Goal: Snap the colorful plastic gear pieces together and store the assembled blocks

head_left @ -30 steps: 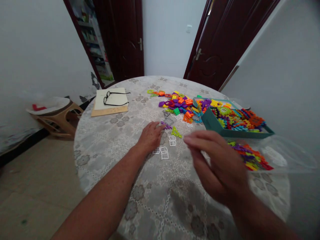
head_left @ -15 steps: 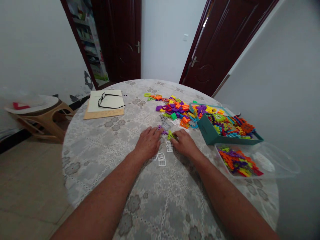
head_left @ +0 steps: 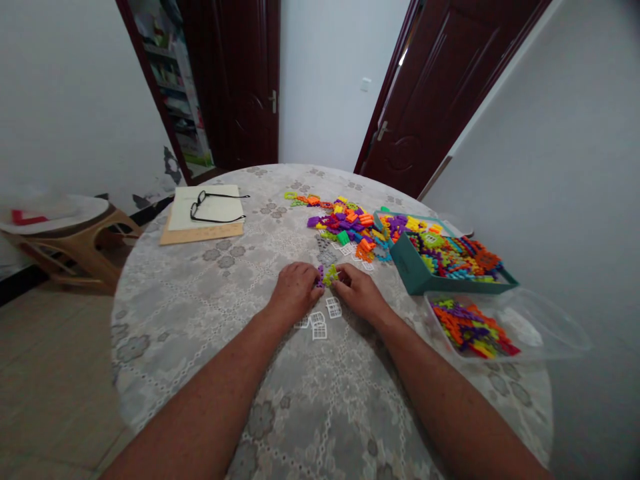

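Note:
Near the middle of the table, my left hand is closed on a small purple toothed building piece. Facing it, my right hand pinches a yellow-green building piece. The two pieces meet edge to edge between my fingertips; whether they are locked together cannot be made out. Just below my hands lie white window-frame pieces, with another white lattice piece nearer my right hand. Grey pieces rest right behind the purple one.
A heap of mixed plastic pieces spreads behind my hands. To the right stand a green box of pieces and a clear plastic tub holding more. Eyeglasses lie on paper at the far left.
My hands have come closer together, bringing the purple and yellow-green pieces into contact or nearly so. The left hand now grips the purple piece from its side. The view has shifted slightly.

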Action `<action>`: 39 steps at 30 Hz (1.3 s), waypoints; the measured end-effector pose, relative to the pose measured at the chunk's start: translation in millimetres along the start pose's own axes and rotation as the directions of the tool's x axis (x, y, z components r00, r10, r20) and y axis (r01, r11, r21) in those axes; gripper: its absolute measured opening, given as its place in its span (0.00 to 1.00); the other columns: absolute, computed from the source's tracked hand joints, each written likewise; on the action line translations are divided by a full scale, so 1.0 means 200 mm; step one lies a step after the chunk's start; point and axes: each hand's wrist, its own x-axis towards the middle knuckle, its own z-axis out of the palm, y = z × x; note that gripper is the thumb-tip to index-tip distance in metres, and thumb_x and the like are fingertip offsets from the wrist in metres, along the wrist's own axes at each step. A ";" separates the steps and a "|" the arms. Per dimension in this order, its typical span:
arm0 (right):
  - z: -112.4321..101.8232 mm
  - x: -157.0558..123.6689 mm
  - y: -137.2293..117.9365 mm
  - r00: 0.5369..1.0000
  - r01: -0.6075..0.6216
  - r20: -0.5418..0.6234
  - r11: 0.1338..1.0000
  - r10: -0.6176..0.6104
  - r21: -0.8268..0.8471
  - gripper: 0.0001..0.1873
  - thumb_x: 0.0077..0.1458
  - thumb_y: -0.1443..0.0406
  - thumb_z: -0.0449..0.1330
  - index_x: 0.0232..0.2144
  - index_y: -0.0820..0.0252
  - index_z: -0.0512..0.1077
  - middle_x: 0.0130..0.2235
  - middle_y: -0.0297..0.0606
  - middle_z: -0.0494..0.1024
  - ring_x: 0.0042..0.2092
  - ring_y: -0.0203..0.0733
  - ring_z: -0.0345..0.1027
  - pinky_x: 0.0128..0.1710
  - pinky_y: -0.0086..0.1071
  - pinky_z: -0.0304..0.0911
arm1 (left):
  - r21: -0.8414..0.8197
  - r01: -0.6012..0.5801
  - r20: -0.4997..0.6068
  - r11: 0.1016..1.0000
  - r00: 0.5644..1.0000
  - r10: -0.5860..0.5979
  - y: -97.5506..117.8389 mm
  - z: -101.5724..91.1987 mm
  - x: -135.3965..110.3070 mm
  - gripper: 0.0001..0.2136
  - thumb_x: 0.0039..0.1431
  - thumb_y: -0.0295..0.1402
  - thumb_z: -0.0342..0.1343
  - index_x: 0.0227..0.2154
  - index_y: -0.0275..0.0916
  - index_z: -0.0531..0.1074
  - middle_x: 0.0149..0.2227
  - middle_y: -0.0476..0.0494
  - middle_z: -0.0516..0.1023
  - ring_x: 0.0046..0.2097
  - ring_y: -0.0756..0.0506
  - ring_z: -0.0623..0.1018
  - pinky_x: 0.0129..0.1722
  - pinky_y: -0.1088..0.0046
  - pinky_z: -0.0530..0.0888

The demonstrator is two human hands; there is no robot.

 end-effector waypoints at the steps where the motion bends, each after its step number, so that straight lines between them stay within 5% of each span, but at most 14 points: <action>1: 0.01 0.00 0.00 1.000 0.008 0.017 1.000 -0.008 0.008 0.15 0.60 0.64 0.60 0.49 0.57 0.75 0.34 0.31 0.76 0.36 0.39 0.68 0.39 0.32 0.61 | -0.034 0.000 -0.018 0.999 1.000 -0.001 0.00 0.01 0.00 0.07 0.61 0.32 0.64 0.41 0.39 0.75 0.47 0.39 0.79 0.53 0.37 0.75 0.57 0.56 0.71; 6: 0.02 -0.01 0.00 0.999 0.020 0.023 0.998 -0.022 0.067 0.30 0.61 0.65 0.60 0.65 0.56 0.68 0.33 0.29 0.75 0.34 0.38 0.68 0.37 0.31 0.62 | -0.249 -0.097 -0.121 0.964 0.990 0.069 0.00 0.04 0.00 0.14 0.57 0.19 0.56 0.44 0.40 0.72 0.48 0.41 0.75 0.52 0.41 0.74 0.55 0.61 0.73; 10: 0.02 0.00 0.04 1.000 0.021 0.020 0.998 -0.022 0.064 0.33 0.60 0.65 0.61 0.67 0.54 0.66 0.35 0.31 0.76 0.34 0.38 0.68 0.37 0.31 0.63 | -0.400 -0.160 -0.139 0.902 0.984 0.112 0.01 0.05 0.00 0.19 0.57 0.17 0.52 0.48 0.41 0.71 0.47 0.43 0.74 0.52 0.43 0.75 0.56 0.63 0.74; 14: 0.02 0.02 0.05 1.000 -0.004 -0.013 1.000 0.004 0.007 0.31 0.57 0.65 0.64 0.63 0.56 0.70 0.49 0.42 0.79 0.38 0.39 0.71 0.41 0.34 0.67 | -0.503 -0.094 -0.149 0.859 0.989 0.020 0.00 0.05 0.01 0.23 0.53 0.16 0.53 0.50 0.42 0.73 0.49 0.43 0.73 0.49 0.45 0.77 0.55 0.63 0.75; 19: 0.03 0.02 0.02 0.998 -0.048 0.038 0.996 0.045 0.079 0.31 0.58 0.66 0.63 0.64 0.57 0.69 0.46 0.39 0.81 0.40 0.41 0.74 0.43 0.35 0.69 | -0.614 0.032 -0.057 0.789 0.995 -0.085 0.01 0.05 0.03 0.21 0.54 0.18 0.55 0.49 0.42 0.75 0.47 0.45 0.74 0.45 0.47 0.79 0.51 0.66 0.78; 24: 0.05 0.03 0.04 0.999 -0.043 0.027 0.997 0.041 0.062 0.37 0.57 0.67 0.62 0.69 0.55 0.64 0.51 0.41 0.79 0.37 0.39 0.74 0.44 0.37 0.71 | -0.232 0.090 -0.033 0.968 0.994 -0.101 0.05 -0.02 0.00 0.26 0.54 0.29 0.66 0.57 0.42 0.74 0.54 0.38 0.76 0.55 0.36 0.76 0.57 0.56 0.73; 28: 0.05 0.05 0.05 0.995 0.103 0.017 0.991 -0.102 -0.087 0.25 0.58 0.67 0.62 0.59 0.58 0.75 0.53 0.45 0.77 0.53 0.47 0.72 0.60 0.43 0.66 | 0.031 0.130 0.079 0.991 0.988 -0.133 0.07 -0.05 -0.02 0.29 0.53 0.40 0.69 0.59 0.44 0.74 0.53 0.38 0.79 0.54 0.31 0.75 0.54 0.54 0.72; 32: 0.05 0.06 0.02 0.983 0.177 0.063 0.977 -0.171 -0.117 0.25 0.59 0.69 0.62 0.59 0.59 0.74 0.59 0.46 0.75 0.62 0.48 0.67 0.66 0.42 0.59 | 0.063 0.131 0.077 0.989 0.988 -0.135 0.08 -0.03 -0.01 0.30 0.57 0.43 0.67 0.62 0.48 0.71 0.55 0.40 0.80 0.54 0.33 0.75 0.53 0.57 0.71; 39: 0.00 0.06 -0.04 0.976 0.158 0.168 0.979 -0.136 -0.127 0.18 0.58 0.71 0.63 0.51 0.58 0.79 0.46 0.41 0.80 0.51 0.47 0.70 0.54 0.38 0.64 | -0.022 0.049 0.052 0.999 0.997 -0.048 0.06 0.00 0.01 0.29 0.60 0.36 0.65 0.64 0.46 0.70 0.54 0.38 0.81 0.54 0.32 0.77 0.54 0.55 0.70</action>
